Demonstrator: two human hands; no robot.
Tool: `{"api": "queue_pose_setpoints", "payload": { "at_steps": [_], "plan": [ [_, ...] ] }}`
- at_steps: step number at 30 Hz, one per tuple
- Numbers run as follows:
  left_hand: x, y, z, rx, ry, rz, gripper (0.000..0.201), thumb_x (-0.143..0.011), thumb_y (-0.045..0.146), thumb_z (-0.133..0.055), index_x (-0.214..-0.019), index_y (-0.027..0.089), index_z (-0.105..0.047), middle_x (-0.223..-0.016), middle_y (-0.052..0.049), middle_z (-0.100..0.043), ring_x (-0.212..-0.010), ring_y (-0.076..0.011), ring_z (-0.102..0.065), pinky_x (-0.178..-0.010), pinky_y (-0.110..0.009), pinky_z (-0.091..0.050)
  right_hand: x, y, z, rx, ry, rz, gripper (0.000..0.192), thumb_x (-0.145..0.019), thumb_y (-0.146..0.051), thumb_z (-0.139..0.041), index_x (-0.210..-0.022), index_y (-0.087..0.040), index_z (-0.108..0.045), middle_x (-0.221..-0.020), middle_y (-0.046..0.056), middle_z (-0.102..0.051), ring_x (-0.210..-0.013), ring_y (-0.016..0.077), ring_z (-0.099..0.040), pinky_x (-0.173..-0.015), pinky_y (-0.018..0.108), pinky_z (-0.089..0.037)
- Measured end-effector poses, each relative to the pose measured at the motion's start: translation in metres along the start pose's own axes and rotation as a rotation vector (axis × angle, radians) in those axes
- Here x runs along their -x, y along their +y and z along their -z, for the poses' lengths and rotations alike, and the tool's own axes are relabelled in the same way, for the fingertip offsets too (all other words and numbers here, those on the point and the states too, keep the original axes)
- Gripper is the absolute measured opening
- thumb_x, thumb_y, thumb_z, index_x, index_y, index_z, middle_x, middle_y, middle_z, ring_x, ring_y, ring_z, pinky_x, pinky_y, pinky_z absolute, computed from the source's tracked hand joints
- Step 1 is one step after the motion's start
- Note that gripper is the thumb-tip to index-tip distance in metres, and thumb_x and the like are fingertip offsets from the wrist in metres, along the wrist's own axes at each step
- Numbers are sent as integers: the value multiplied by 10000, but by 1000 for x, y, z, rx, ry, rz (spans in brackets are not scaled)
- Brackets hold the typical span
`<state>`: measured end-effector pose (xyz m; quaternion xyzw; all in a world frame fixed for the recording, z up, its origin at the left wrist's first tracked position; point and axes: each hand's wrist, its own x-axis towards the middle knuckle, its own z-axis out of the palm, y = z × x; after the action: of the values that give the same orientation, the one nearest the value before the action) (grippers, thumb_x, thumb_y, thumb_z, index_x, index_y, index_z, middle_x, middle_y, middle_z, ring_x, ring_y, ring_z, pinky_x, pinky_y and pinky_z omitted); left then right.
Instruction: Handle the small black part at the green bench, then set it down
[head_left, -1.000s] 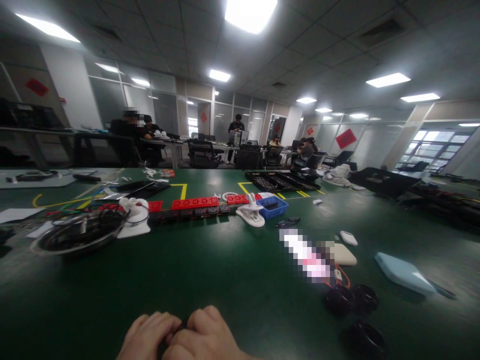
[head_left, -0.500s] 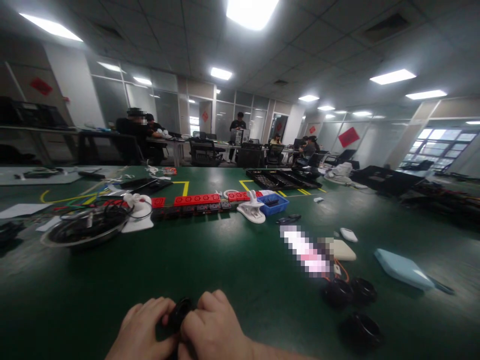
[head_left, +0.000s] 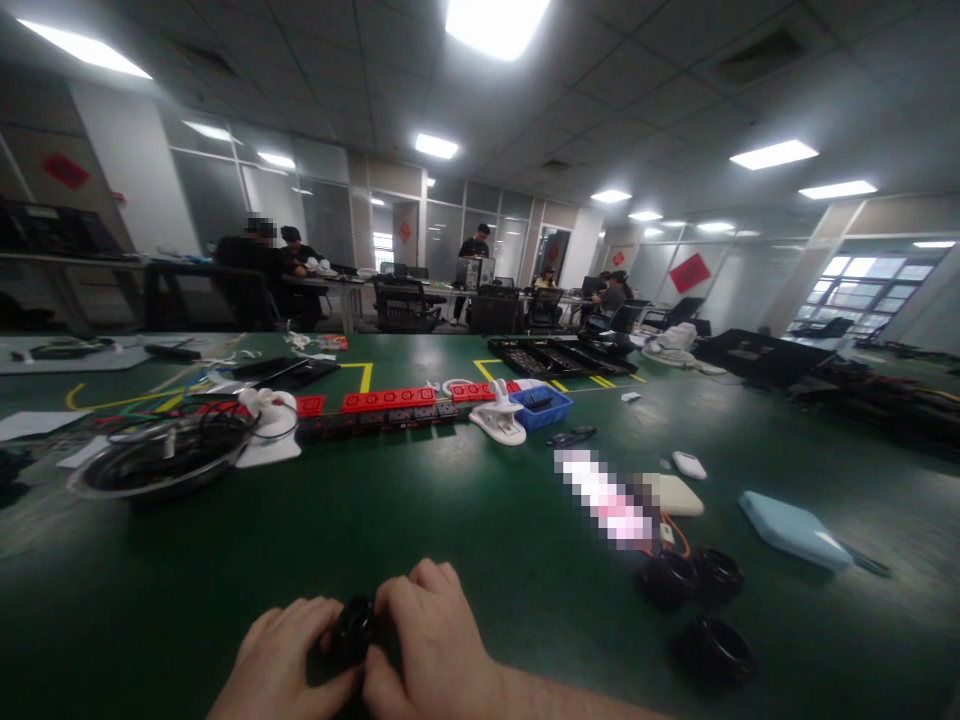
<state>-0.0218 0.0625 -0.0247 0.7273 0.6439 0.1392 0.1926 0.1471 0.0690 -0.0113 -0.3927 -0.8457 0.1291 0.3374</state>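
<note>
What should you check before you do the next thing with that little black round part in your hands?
1. Both hands on the part: ok. The left hand and right hand pinch the black round part between them.
2. Part in plain sight: not ok. Fingers cover most of it, so its shape is unclear.
3. Room on the green table ahead of the hands: ok, the bare mat shows there.
4. Spare black rings nearby: ok, three lie to the right, apart from the hands.
5. Orange wire away from the hands: ok, it lies beside the rings.
6. Grip firm enough: cannot tell.
</note>
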Motion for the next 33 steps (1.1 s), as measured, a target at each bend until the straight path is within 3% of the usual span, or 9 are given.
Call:
{"api": "queue_pose_setpoints", "payload": {
  "at_steps": [6, 17, 33],
  "plan": [
    [2, 4, 3, -28, -33, -18, 103, -648, 311, -523, -663, 221, -571, -711, 26, -603, -739, -179, -548, -741, -322, -360, -2, -1, 2, -4, -83, -53, 217, -642, -255, -476, -844, -179, -502, -772, 28, -550, -726, 178, -427, -678, 324, -328],
    [3, 3, 1, 20, -67, -21, 111, -657, 290, -507, -702, 216, -577, -764, 17, -597, -777, -185, -532, -792, -350, -346, -2, -3, 4, -29, -92, -64, 223, -701, -310, -557, -886, -188, -536, -785, 19, -582, -751, 182, -446, -688, 339, -335],
    [8, 16, 7, 37, -122, 11, 189, -618, 210, -472, -759, 220, -597, -857, -6, -622, -866, -201, -541, -861, -373, -343, -1, -5, -3, 30, -56, 42, 212, -661, -327, -622, -810, -188, -566, -831, 12, -530, -795, 166, -449, -715, 322, -343]
  ]
}}
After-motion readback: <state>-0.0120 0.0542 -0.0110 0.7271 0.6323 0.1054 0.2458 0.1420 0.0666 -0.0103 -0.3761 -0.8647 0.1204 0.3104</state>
